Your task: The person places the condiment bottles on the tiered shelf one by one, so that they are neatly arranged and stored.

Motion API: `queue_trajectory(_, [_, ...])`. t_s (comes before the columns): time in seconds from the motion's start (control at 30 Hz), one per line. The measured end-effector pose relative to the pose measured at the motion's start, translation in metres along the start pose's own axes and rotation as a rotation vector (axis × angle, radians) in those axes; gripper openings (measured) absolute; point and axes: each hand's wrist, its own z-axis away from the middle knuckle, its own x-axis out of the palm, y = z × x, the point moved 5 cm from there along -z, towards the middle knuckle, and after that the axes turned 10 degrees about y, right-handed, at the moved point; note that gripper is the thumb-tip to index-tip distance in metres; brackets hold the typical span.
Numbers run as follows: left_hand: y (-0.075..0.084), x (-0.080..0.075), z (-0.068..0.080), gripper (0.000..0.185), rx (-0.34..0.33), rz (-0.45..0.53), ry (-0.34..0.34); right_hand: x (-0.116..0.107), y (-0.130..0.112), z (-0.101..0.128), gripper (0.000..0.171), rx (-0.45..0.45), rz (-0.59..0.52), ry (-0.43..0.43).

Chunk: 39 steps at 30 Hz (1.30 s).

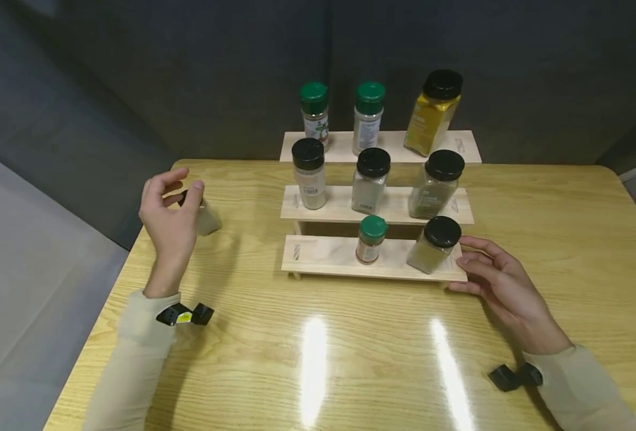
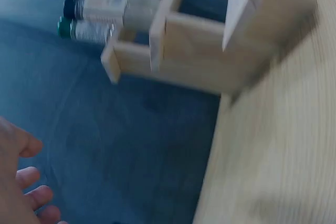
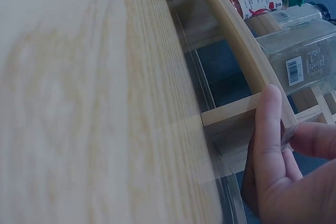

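My left hand (image 1: pixel 169 221) is at the table's left side, its fingers and thumb spread apart around the black cap of a small jar (image 1: pixel 209 220). The hand partly hides this jar in the head view. In the left wrist view, the fingers (image 2: pixel 39 196) show nothing between them. My right hand (image 1: pixel 511 293) grips the right end of the bottom step of a three-step wooden spice rack (image 1: pixel 323 266). A square black-capped jar (image 1: pixel 431 254) stands close to that hand, and a small green-capped bottle (image 1: pixel 368 250) is left of it on the same step.
On the middle step stand three black-capped jars, one of them pale (image 1: pixel 311 188). The top step bears two green-capped bottles (image 1: pixel 367 129) and a yellow jar (image 1: pixel 431 123). Dark cloth (image 1: pixel 231 78) hangs behind the wooden table (image 1: pixel 242 359).
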Motion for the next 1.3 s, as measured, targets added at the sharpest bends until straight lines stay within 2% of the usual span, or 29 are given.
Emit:
queue_trajectory(0.1, [-0.013, -0.006, -0.006, 0.029, -0.013, -0.058, 0.009, 0.000, 0.000, 0.001, 0.044, 0.001, -0.002, 0.001])
queue_trajectory(0.2, [-0.027, -0.010, -0.009, 0.037, -0.036, -0.117, -0.020, 0.000, 0.000, 0.001, 0.044, 0.000, -0.006, -0.001])
queue_trajectory(0.43, [-0.060, -0.011, -0.008, 0.066, -0.248, -0.223, -0.157, 0.000, 0.000, 0.001, 0.044, 0.004, -0.002, 0.002])
queue_trajectory(0.6, [-0.074, -0.009, -0.005, 0.073, -0.324, -0.217, -0.198, -0.001, 0.001, 0.001, 0.043, 0.003, 0.015, 0.013])
queue_trajectory(0.9, [-0.085, -0.007, 0.001, 0.065, -0.358, -0.225, -0.191, 0.000, 0.001, 0.001, 0.043, -0.004, 0.006, 0.006])
queue_trajectory(1.3, [-0.087, -0.010, 0.003, 0.052, -0.341, -0.195, -0.150, 0.000, 0.001, 0.001, 0.042, -0.006, 0.000, 0.002])
